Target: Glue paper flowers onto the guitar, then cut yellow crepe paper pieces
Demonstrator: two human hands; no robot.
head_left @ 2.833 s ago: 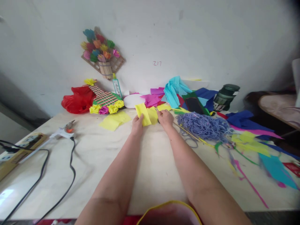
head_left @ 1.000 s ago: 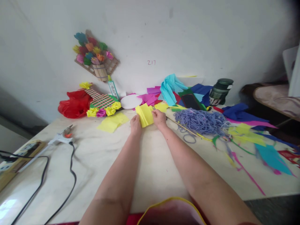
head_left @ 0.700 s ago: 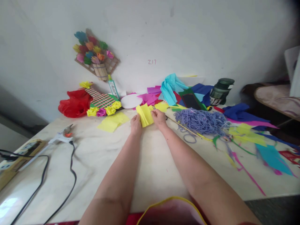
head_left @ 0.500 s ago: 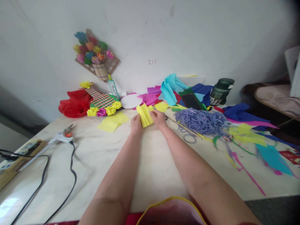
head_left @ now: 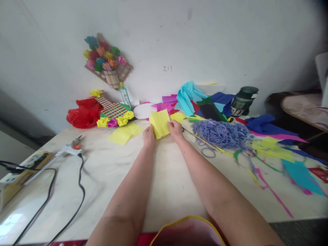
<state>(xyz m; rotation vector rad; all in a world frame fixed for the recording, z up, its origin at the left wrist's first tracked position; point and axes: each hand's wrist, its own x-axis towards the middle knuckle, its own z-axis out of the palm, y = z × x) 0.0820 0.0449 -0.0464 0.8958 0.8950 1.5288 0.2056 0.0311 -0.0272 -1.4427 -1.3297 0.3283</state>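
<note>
A piece of yellow crepe paper (head_left: 160, 123) is held up just over the table between my two hands. My left hand (head_left: 149, 136) pinches its left edge, and my right hand (head_left: 175, 130) grips the right edge. Light creases run down the paper. Another yellow sheet (head_left: 125, 133) lies flat to the left of my left hand. Beyond it stands a craft piece (head_left: 114, 111) of striped sticks on green, trimmed with yellow and pink paper flowers. A thin stick (head_left: 198, 136) lies just right of my right hand, beside a heap of purple string (head_left: 222, 133).
A glue gun (head_left: 70, 148) and a power strip (head_left: 28, 171) with black cords lie at left. Coloured paper (head_left: 189, 97), a dark phone (head_left: 211, 112) and a green jar (head_left: 244, 100) stand or lie along the wall. Paper scraps (head_left: 302, 174) cover the right side.
The yellow paper is spread wider and flatter than before, its folds opened out. My right hand has shifted slightly right, and the whole view has moved a little.
</note>
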